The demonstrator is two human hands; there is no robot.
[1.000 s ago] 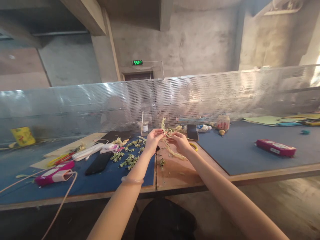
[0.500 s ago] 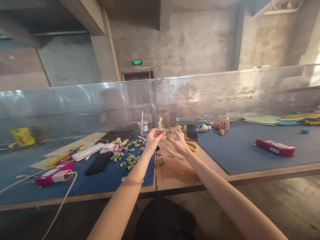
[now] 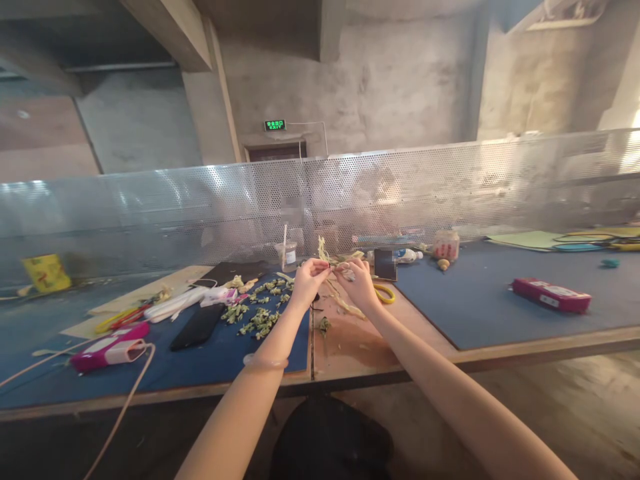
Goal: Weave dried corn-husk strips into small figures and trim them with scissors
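My left hand is closed in a pinch on pale yellow-green strands, whose frayed ends stick up above the fingertips. Facing it, my right hand pinches the same strands from the other side, fingertips close to the left ones. What the strands are made of is too small to tell. Below the hands, a loose pale strand trails over the brown board. To the left, several small green knotted pieces lie scattered on a blue mat, and one more green piece sits on the brown board.
A black phone, a magenta box with a cable and a white cord bundle lie left. Behind the hands stand a clear cup and a dark phone. A yellow ring, a jar and another magenta box lie right.
My right hand's fingers have drawn in from a looser, spread grip to a pinch on the strands. The left hand has barely moved.
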